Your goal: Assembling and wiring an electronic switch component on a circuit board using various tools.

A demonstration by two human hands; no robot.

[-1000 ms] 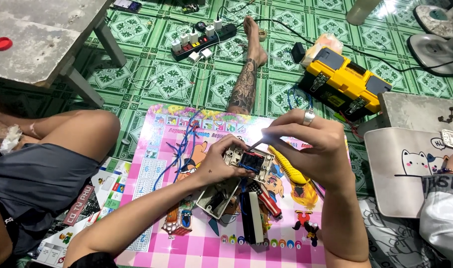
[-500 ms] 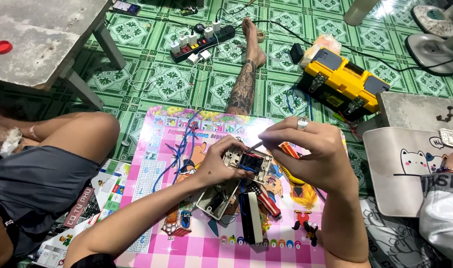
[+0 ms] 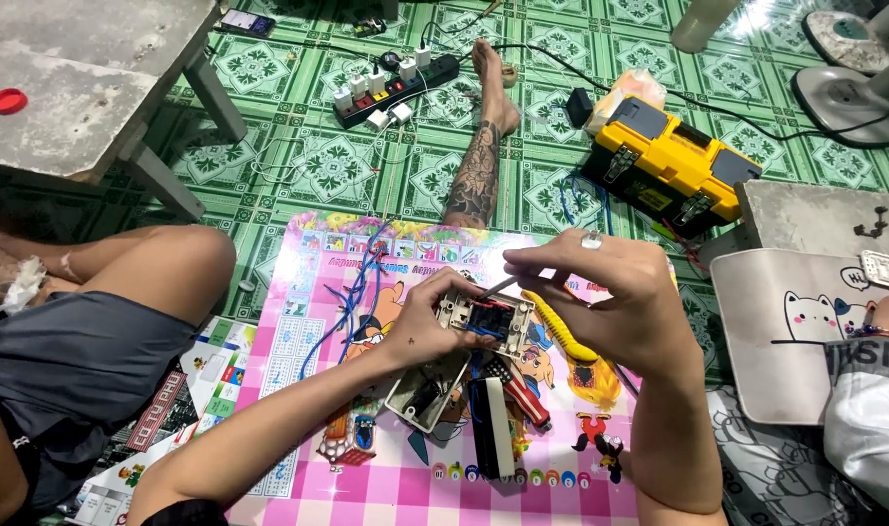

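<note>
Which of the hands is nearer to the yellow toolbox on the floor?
Right. The right hand works just below the yellow toolbox; the left hand holds the switch module, farther left.

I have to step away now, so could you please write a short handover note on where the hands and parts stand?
Left hand holds the switch module above the mat, its red and blue wires exposed.
Right hand holds a thin tool, tip at the module's top edge.
On the mat: open box, white plate, screwdriver, blue wires. Yellow toolbox on the floor.
Done: module opened. Left: wiring, closing up.
</note>
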